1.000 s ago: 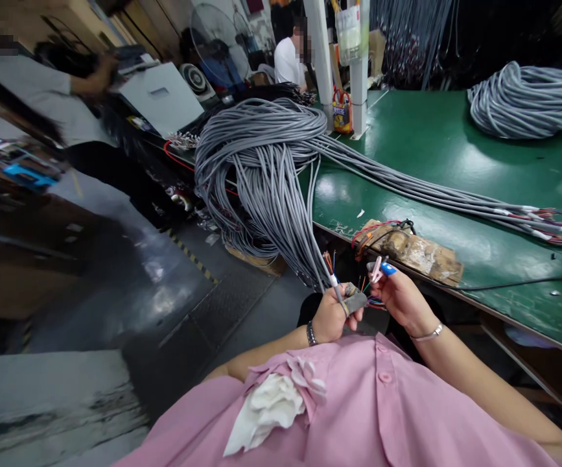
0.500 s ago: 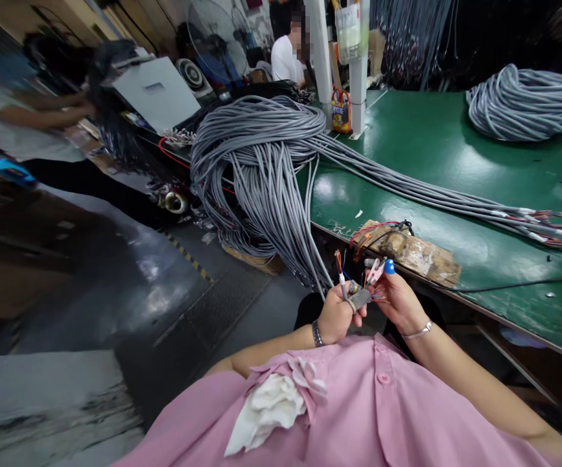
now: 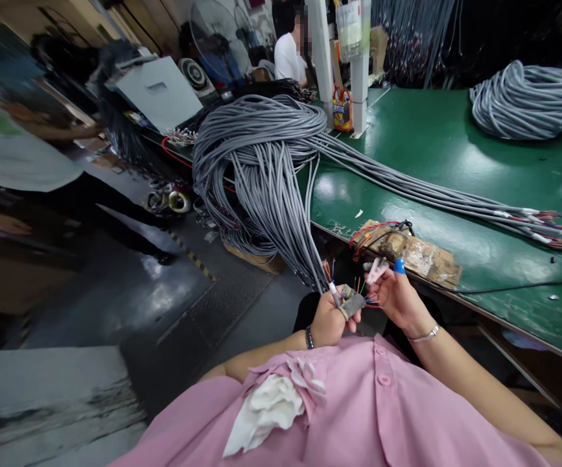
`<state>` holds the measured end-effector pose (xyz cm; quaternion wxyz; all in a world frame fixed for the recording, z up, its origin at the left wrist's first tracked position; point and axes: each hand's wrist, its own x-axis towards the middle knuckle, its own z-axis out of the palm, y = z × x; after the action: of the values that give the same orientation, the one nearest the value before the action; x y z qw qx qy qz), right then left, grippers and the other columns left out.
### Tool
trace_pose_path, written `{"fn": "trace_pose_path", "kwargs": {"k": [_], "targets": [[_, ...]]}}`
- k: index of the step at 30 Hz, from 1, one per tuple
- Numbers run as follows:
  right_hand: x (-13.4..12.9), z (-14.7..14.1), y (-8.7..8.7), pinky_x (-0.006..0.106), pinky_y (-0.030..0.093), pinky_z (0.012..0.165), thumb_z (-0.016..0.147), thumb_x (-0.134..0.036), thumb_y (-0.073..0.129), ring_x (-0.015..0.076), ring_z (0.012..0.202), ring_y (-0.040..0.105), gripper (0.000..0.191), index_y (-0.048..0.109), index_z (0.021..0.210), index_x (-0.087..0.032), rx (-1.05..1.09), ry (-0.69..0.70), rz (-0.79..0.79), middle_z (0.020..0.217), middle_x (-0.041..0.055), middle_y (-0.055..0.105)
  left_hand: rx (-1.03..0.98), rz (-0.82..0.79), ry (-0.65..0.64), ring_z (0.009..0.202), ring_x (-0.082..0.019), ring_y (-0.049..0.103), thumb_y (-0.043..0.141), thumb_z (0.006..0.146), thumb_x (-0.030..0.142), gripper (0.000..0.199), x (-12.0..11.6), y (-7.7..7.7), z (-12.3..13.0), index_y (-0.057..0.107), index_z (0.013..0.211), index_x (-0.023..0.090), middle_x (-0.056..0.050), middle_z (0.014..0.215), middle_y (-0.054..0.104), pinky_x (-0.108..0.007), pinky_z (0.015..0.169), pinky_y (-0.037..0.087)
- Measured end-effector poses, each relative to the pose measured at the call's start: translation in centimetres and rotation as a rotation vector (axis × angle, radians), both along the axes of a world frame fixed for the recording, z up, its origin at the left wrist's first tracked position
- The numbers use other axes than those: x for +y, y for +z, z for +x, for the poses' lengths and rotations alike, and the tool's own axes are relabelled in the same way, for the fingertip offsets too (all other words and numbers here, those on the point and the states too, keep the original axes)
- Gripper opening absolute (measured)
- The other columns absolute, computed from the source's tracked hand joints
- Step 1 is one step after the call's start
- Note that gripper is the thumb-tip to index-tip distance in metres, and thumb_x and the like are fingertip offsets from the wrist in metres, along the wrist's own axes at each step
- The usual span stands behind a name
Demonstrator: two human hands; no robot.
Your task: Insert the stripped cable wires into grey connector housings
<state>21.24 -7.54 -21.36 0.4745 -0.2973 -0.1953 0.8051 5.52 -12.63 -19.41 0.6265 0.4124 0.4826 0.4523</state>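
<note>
My left hand [image 3: 330,323] is closed around the end of a grey cable [image 3: 333,292], whose bared, coloured wires fan out at its tip. Grey wrapping covers the thumb of that hand. Thin coloured wires [image 3: 372,302] reach from the left fingers toward the right hand. To the right, my right hand [image 3: 401,301] wears a blue finger cot [image 3: 399,266] and holds a pale pink clip-like tool [image 3: 376,271] by its fingers. The tool's exact kind is unclear. A large bundle of grey cables [image 3: 261,149] hangs over the table edge just beyond my left hand.
A worn wooden block [image 3: 407,253] with red and black leads lies on the green table [image 3: 421,155] near its edge. Another cable coil [image 3: 528,100] sits at the back right. One person [image 3: 23,155] stands at the left; another [image 3: 290,55] is behind the posts.
My left hand has shifted slightly left with the cable, and my right hand slightly right, widening the gap. The blue-tipped finger has moved away from the pink tool. The person at left has moved.
</note>
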Motion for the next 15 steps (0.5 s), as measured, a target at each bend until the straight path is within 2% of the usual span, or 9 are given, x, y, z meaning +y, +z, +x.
{"fn": "trace_pose_path", "kwargs": {"k": [4,8,11,15], "targets": [[0.0,0.1,0.1,0.024,0.044,0.057,0.081,-0.051,0.063,0.0109,0.061,0.053,0.033,0.065,0.085,-0.019,-0.051,-0.005,0.045,0.078,0.003,0.063,-0.004,0.054,0.066,0.035,-0.006,0.044,0.064,0.077,0.048,0.038,0.1,0.1,0.2,0.051,0.066,0.014,0.001,0.054,0.055,-0.017,0.034,0.029],[-0.1,-0.1,0.2,0.023,0.043,0.054,0.08,-0.053,0.063,0.0111,0.061,0.053,0.035,0.064,0.084,-0.018,-0.124,-0.039,0.04,0.071,0.0019,0.059,-0.017,0.06,0.123,0.035,-0.005,0.044,0.065,0.077,0.048,0.038,0.5,0.2,0.8,0.05,0.068,0.014,0.001,0.055,0.056,-0.017,0.034,0.028],[-0.1,-0.1,0.4,0.022,0.042,0.051,0.076,-0.053,0.067,0.0102,0.057,0.051,0.036,0.063,0.079,-0.018,-0.192,-0.054,0.026,0.068,0.0014,0.058,-0.014,0.048,0.115,0.035,-0.005,0.044,0.064,0.077,0.049,0.039,0.8,0.4,1.1,0.05,0.068,0.014,0.001,0.055,0.055,-0.016,0.034,0.028],[0.0,0.1,0.6,0.024,0.046,0.058,0.076,-0.048,0.069,0.0118,0.062,0.055,0.03,0.065,0.079,-0.018,-0.154,-0.04,0.046,0.071,0.0023,0.062,-0.011,0.044,0.109,0.035,-0.005,0.044,0.063,0.079,0.048,0.038,0.9,0.4,1.1,0.05,0.067,0.014,0.001,0.054,0.055,-0.016,0.034,0.029]]}}
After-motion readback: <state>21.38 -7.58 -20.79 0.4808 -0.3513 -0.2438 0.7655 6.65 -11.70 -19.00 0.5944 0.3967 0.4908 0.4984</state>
